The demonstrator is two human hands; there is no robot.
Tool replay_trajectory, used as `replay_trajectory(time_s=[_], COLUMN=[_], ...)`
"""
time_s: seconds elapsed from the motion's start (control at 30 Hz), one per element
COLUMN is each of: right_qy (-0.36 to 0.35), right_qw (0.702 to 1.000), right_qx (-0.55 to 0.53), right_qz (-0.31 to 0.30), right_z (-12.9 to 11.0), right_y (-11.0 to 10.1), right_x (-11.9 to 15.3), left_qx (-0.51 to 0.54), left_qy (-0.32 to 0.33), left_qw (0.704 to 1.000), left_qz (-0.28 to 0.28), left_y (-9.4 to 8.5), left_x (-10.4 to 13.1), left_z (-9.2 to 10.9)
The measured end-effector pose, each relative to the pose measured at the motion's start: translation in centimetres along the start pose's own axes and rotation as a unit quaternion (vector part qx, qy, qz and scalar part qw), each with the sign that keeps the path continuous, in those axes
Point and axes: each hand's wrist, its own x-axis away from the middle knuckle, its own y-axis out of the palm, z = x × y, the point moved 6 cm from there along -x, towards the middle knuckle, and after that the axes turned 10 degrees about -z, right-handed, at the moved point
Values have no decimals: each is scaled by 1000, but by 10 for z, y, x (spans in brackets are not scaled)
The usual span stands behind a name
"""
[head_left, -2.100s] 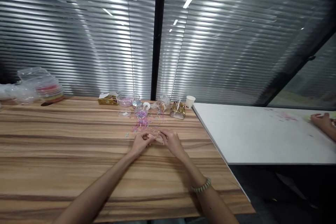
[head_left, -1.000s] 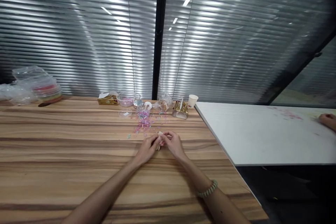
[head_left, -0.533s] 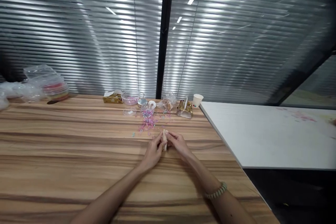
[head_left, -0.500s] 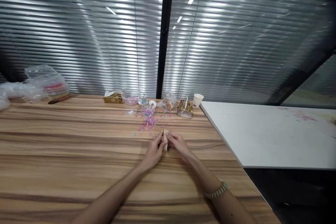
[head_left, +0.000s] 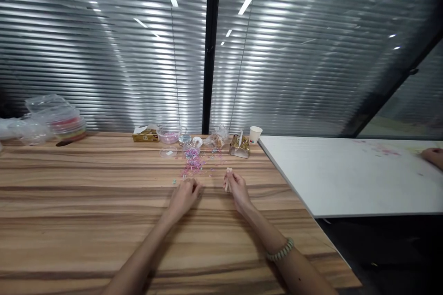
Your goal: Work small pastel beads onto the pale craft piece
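Note:
My right hand is closed round a small pale stick-like piece, held upright above the wooden table. Apart from it, on the left, my left hand is low over the table with its fingers curled together; whether something tiny is between them is too small to tell. Just beyond my left hand lies a loose heap of small pink, purple and teal pieces, with a few scattered around it.
Along the back stand a gold box, a clear tub, crumpled plastic, a gold tissue pack and a paper cup. Plastic bags and containers sit far left. Another person's hand is over the white table.
My left hand has let go of the pale piece and moved left. My right hand keeps the piece, slightly further right. Another person's hand has appeared at the right edge.

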Motion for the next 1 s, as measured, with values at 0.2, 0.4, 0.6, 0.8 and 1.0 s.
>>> replay_trajectory(time_s=[0.2,0.4,0.6,0.8,1.0], right_qy=[-11,-2,9,24,17], right_qw=[1000,993,977,974,975], right_qx=[20,90,105,80,83], right_qz=[12,-71,-183,-213,-203], right_z=[2,3,4,-4,-9], right_y=[-1,14,36,43,43], right_x=[-2,2,11,16,15], left_qx=[-38,25,153,202,212], left_qy=[10,16,40,32,35], left_qw=[997,998,987,979,977], left_qz=[-69,-57,-30,-3,-3], left_y=[11,12,13,16,20], left_x=[7,1,-5,-3,-1], left_z=[5,5,13,17,21])
